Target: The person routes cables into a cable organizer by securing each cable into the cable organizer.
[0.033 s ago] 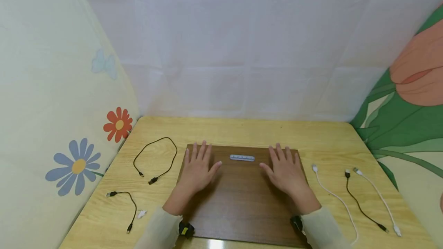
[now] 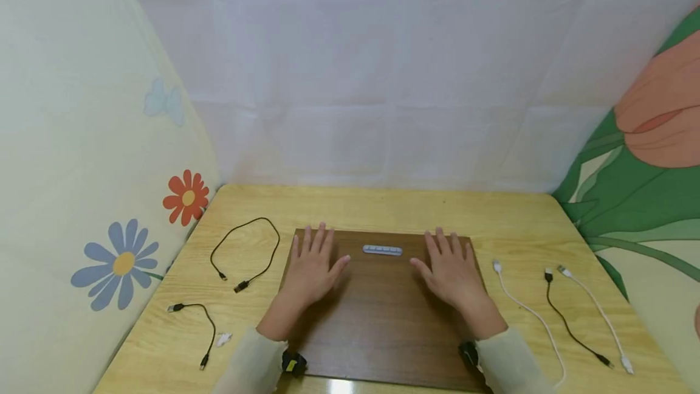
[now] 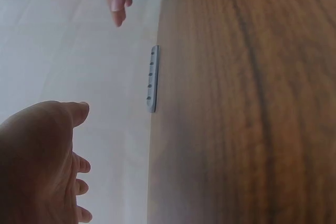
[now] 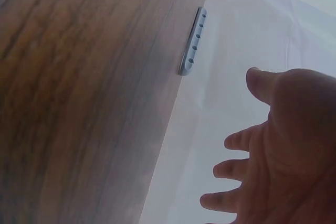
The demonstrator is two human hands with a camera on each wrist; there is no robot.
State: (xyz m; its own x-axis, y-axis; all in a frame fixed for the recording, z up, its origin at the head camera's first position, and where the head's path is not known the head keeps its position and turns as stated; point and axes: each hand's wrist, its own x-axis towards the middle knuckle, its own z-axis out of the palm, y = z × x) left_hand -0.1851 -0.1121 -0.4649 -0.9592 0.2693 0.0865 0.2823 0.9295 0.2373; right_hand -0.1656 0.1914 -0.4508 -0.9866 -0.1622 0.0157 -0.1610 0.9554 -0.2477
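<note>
A plain white backdrop point(image 2: 394, 78) stands behind a pale wood-grain worktop point(image 2: 383, 208), with a blue flower point(image 2: 124, 263) and a red flower point(image 2: 188, 198) on the left panel and a big pink tulip point(image 2: 664, 99) over on the right. In the middle of it all sits a dark brown board point(image 2: 377, 327), and here are the hands: left hand point(image 2: 312, 272) over the left side, right hand point(image 2: 451, 272) over the right, both palm down above the wood with shadow beneath. Neither grip has hold of anything; fingers are stretched and spread, thumbs apart and pointing inward. And the small grey-blue strip point(image 2: 383, 250)? Lying flat near the board's far edge, right in the gap between the two thumbs, neither one touching it! The wrist views pick out a row of five notches along it, each palm clear of the board and the strip off past the thumb. Out left on the worktop, a long black cable point(image 2: 279, 239) curves round in a loop, a short black cable point(image 2: 214, 326) bends below it, and a small white piece point(image 2: 224, 339) sits just beside that one. Out right, three in a row: a long white cable point(image 2: 538, 316), a thin black cable point(image 2: 563, 327) and a short white cable point(image 2: 601, 314) at the outside.
</note>
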